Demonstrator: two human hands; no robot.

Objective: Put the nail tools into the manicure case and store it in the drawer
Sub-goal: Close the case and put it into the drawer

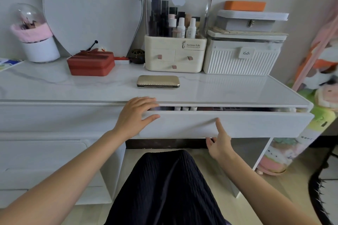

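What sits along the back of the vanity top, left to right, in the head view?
Domed brush holder with pink trim → red case → small dark round pot → cream cosmetics organizer → white ribbed box. The gold manicure case lies closed in front of the organizer.

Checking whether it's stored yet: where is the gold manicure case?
The gold manicure case lies closed on the vanity top, centre of the head view, before the cream organizer, not in the drawer.
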